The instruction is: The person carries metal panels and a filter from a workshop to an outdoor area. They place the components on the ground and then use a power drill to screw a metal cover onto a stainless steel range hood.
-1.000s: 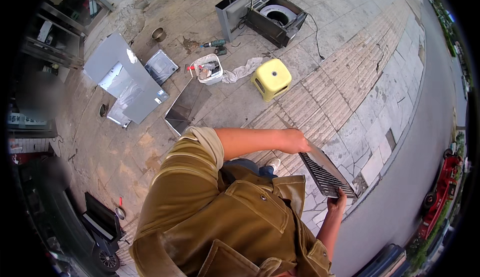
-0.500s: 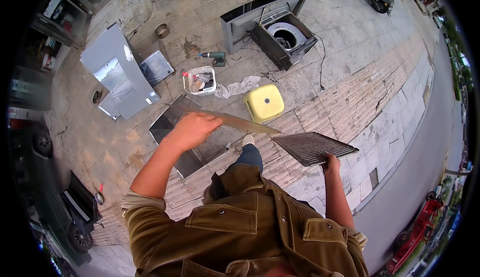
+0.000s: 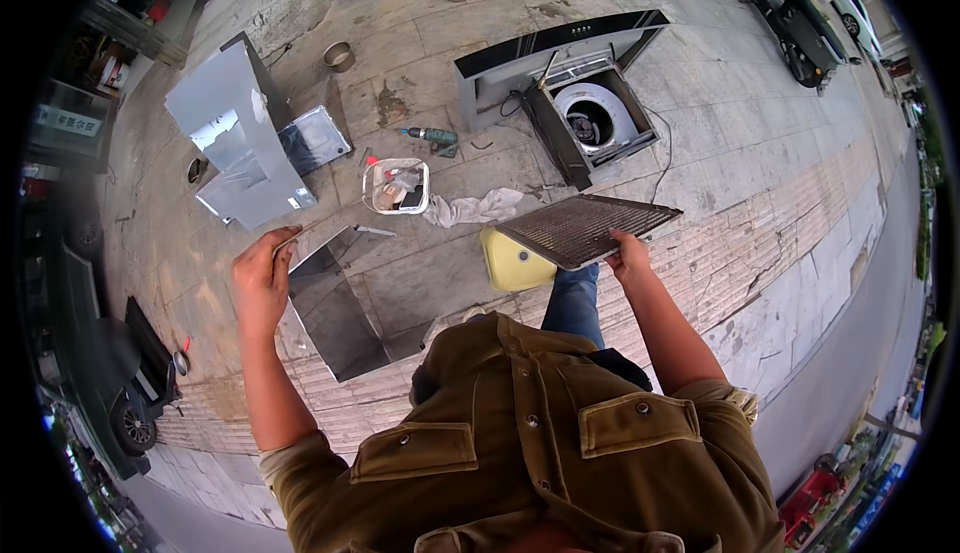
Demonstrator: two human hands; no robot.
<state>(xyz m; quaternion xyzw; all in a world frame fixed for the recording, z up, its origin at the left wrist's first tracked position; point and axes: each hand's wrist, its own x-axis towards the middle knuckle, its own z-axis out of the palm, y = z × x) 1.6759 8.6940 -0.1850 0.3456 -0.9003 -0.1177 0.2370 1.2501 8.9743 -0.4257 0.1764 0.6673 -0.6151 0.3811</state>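
Observation:
My right hand (image 3: pixel 630 256) grips the near right edge of a dark slatted grease filter (image 3: pixel 590 228). The filter is held tilted above the ground and hides part of a yellow stool (image 3: pixel 512 265). Off to the left, my left hand (image 3: pixel 262 278) is raised with its fingers pinched together. A thin pale edge shows at the fingertips, but I cannot make out what it belongs to. Just right of that hand, a dark flat rectangular panel (image 3: pixel 345 318) appears to lie on the paving.
A range hood (image 3: pixel 590 118) with its round fan housing exposed stands ahead. Nearby are a white tub (image 3: pixel 396 187) of small items, a power drill (image 3: pixel 432 136), a rag (image 3: pixel 475 208) and a bent grey metal cover (image 3: pixel 245 143). A scooter (image 3: pixel 800 38) stands far right.
My left hand has moved left, away from the filter, and the translucent sheet it held no longer shows. The filter in my right hand has swung forward and left over the stool.

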